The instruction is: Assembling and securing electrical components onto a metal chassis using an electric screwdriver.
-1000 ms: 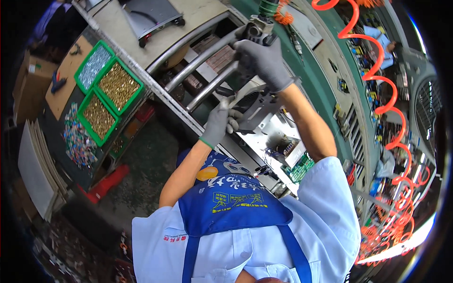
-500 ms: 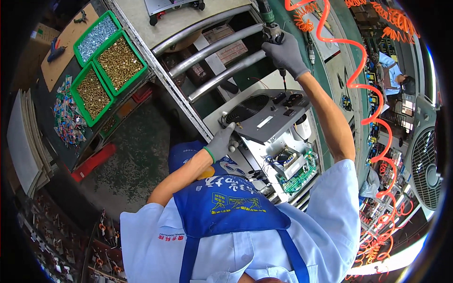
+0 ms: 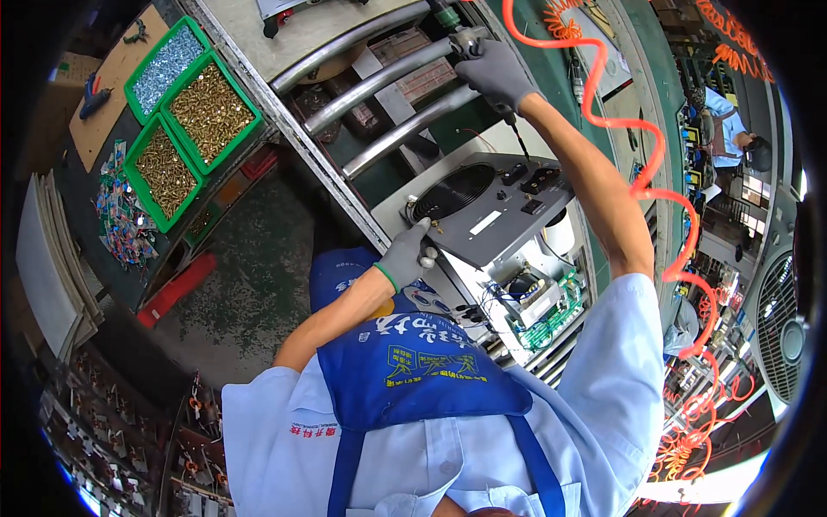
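Observation:
A pneumatic screwdriver [image 3: 468,43] with a green body is gripped in my gloved right hand [image 3: 498,76]. Its long dark bit slants down to the far edge of a dark grey metal panel [image 3: 512,237], near the black sockets [image 3: 541,179]. A round fan grille [image 3: 455,191] fills the panel's left part. My gloved left hand [image 3: 405,256] grips the panel's near left corner, with small brass-coloured screws [image 3: 436,226] by its fingertips. Beneath the panel is an open metal chassis [image 3: 491,293] with wiring and a green circuit board [image 3: 551,323].
Green bins of brass screws [image 3: 213,108] and silver screws [image 3: 170,67] stand at the left, beside a heap of small parts [image 3: 125,207]. Metal rollers [image 3: 379,84] lie beyond the chassis. An orange coiled air hose [image 3: 594,82] hangs at the right; a co-worker [image 3: 728,129] is farther off.
My right hand and the screwdriver have shifted a little left, and the bit leans more. The left hand keeps its place on the panel. The whole view has turned slightly.

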### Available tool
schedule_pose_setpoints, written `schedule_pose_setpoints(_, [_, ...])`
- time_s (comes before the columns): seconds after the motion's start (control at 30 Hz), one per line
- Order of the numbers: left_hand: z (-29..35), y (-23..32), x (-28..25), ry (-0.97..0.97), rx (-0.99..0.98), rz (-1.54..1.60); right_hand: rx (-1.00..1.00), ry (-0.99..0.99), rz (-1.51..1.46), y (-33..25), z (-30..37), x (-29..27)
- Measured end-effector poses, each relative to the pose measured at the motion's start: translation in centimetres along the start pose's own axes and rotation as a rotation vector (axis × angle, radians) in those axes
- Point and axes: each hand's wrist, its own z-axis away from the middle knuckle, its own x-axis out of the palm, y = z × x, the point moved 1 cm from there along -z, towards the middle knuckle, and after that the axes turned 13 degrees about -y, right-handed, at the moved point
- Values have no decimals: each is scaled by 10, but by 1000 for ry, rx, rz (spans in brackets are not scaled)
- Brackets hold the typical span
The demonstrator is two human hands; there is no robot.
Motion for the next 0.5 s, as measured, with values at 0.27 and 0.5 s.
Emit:
schedule_pose_setpoints(0.27, [4,-2,7,87,50,82,77,-68,12,27,-26,4])
schedule_pose_setpoints(0.5, [7,-1,9,60,51,129,59,11,-1,39,-36,5])
